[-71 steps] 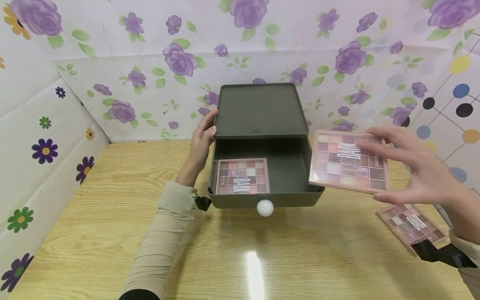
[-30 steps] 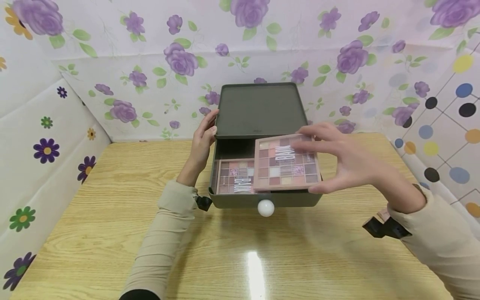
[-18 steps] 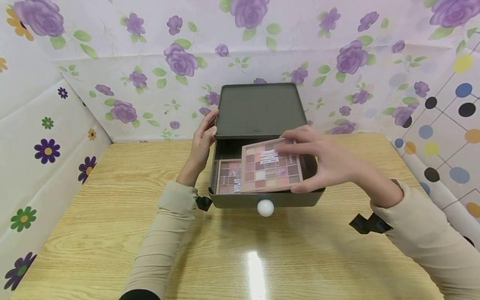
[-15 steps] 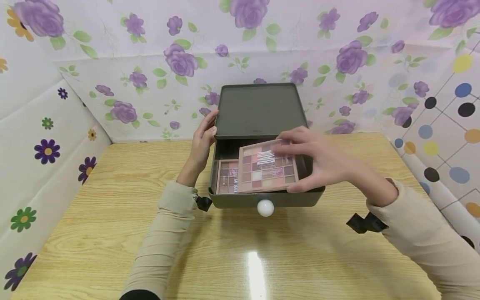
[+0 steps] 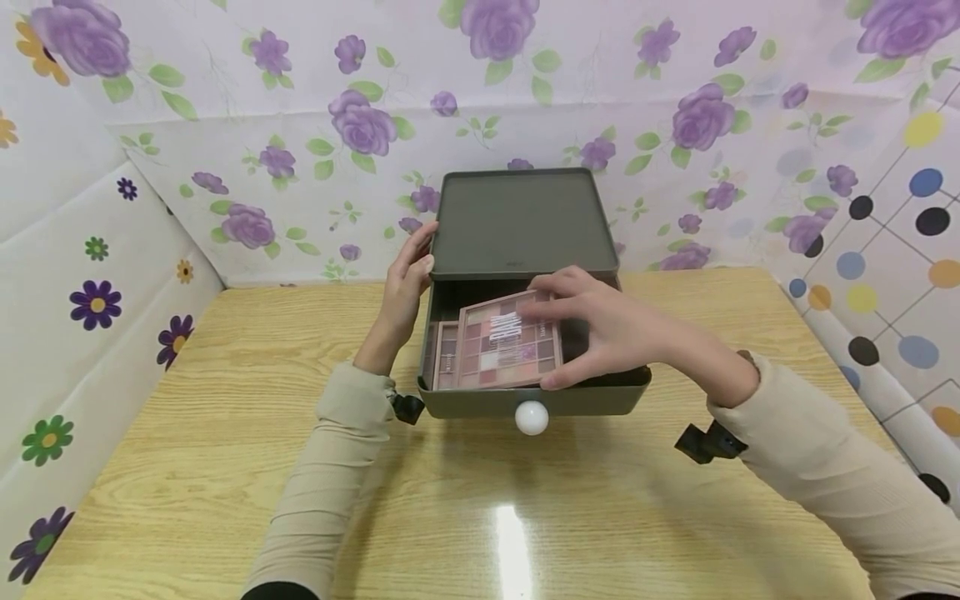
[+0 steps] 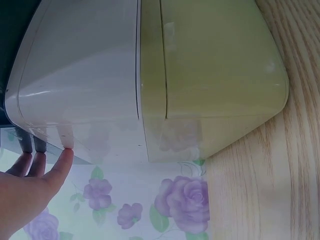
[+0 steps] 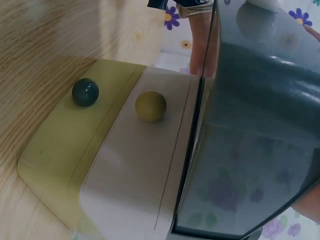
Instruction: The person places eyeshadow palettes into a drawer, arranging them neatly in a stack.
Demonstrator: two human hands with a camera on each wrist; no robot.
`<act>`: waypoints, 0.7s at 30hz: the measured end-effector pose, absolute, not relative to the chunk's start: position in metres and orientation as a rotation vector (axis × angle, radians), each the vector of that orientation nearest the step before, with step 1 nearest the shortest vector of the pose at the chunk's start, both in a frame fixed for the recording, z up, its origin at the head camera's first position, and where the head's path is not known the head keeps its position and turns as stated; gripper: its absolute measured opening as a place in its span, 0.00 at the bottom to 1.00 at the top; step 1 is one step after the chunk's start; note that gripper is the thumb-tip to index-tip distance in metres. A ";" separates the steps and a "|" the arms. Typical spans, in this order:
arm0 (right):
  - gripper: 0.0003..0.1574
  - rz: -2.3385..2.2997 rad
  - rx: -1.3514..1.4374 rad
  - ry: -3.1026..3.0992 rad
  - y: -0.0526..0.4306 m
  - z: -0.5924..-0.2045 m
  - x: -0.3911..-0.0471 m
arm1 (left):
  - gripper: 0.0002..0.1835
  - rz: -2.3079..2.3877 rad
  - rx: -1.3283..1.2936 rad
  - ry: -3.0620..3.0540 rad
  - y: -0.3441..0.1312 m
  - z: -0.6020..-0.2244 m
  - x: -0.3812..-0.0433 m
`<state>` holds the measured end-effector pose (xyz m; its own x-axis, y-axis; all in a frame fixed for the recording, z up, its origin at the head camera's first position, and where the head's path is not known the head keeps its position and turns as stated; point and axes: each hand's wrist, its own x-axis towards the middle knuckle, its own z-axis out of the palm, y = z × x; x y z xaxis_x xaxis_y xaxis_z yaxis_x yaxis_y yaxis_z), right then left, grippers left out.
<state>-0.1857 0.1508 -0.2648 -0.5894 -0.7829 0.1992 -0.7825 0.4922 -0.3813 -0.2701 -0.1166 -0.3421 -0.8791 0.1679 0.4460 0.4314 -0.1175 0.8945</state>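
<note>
My right hand [image 5: 600, 329] pinches an eyeshadow palette [image 5: 502, 350] with a clear lid and pink frame, thumb at its near edge and fingers at its far edge. The palette is tilted inside the pulled-out dark grey-green drawer [image 5: 540, 403], overlapping a second palette [image 5: 447, 358] at the drawer's left. Most of that lower palette is hidden. My left hand [image 5: 402, 292] rests against the left side of the drawer cabinet [image 5: 525, 221]; in the left wrist view its extended fingertips touch the cabinet wall.
Below the dark drawer, the right wrist view shows a pale drawer [image 7: 135, 155] with a yellow knob and a yellow-green drawer [image 7: 65, 145] with a dark knob. A white knob [image 5: 532, 417] fronts the dark drawer. Flowered cloth [image 5: 300, 167] stands behind the wooden table [image 5: 262, 467].
My right hand has carried the palette left from beside the cabinet into the open drawer and lowered it over the other palette. My left hand has stayed at the cabinet's side.
</note>
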 end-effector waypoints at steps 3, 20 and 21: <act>0.47 -0.692 -1.437 2.669 0.147 -0.265 -0.187 | 0.32 -2.117 -0.676 -1.944 -0.116 -0.343 -0.270; 0.49 -0.622 -1.376 2.533 0.136 -0.266 -0.190 | 0.32 -2.159 -0.697 -1.885 -0.114 -0.342 -0.270; 0.48 -0.612 -1.366 2.531 0.135 -0.266 -0.190 | 0.32 -2.160 -0.697 -1.885 -0.114 -0.342 -0.270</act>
<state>-0.1899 0.1355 -0.2661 -0.5526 -0.8332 0.0199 -0.7501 0.4868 -0.4475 -0.2696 -0.1142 -0.3422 -0.8711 0.1602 0.4642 0.4383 -0.1727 0.8821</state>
